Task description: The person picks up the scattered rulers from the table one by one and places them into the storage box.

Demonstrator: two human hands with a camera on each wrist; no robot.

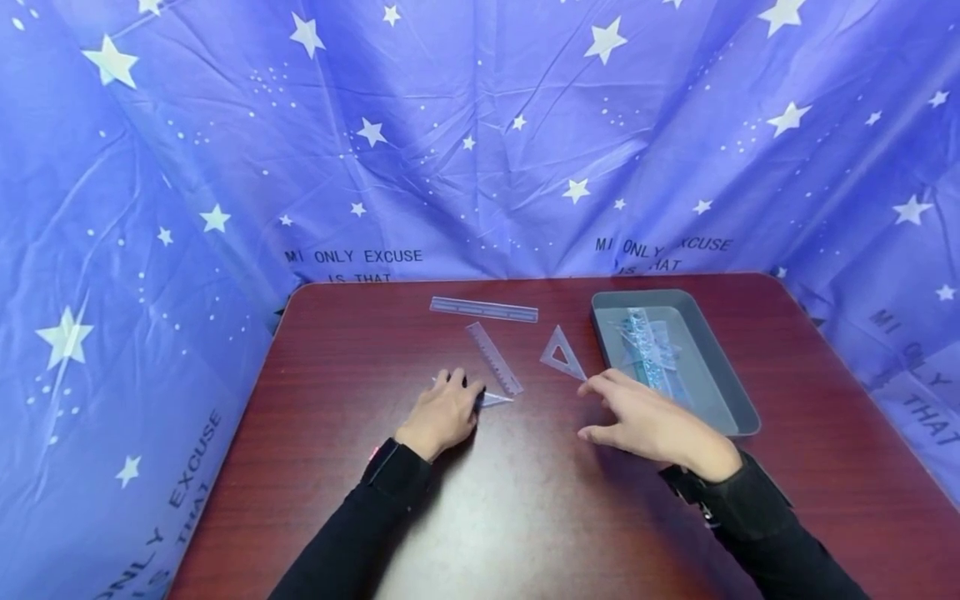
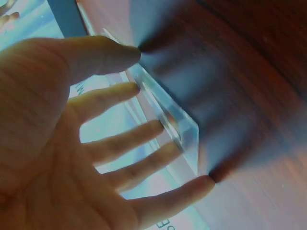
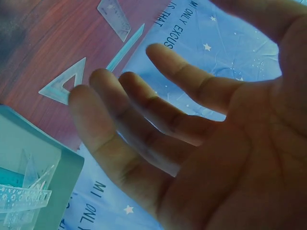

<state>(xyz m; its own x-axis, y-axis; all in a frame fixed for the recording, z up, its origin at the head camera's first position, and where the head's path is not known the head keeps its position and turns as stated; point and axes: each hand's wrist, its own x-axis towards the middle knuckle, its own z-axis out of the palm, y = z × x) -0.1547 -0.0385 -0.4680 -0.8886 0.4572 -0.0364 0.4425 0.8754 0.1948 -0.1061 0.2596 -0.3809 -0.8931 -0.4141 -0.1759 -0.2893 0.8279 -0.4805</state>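
A clear set square (image 1: 495,401) lies on the table partly beneath my left hand (image 1: 442,414). In the left wrist view the fingertips of that hand are spread along the edge of this set square (image 2: 191,136), the thumb at its far end. My right hand (image 1: 645,421) hovers beside the grey tray with fingers loosely extended and nothing held. Its fingertips overlap the near corner of a second clear set square (image 1: 555,337) in the head view. Between the hands, a short clear ruler (image 1: 495,358) lies slanted, its lower end close to the left hand's set square.
Farther back a wider clear ruler (image 1: 483,310) lies crosswise. On the right stands the grey tray (image 1: 697,333), containing a blue patterned ruler (image 1: 642,346) and several clear pieces. A blue star-print curtain (image 1: 480,167) surrounds the reddish-brown table (image 1: 337,358).
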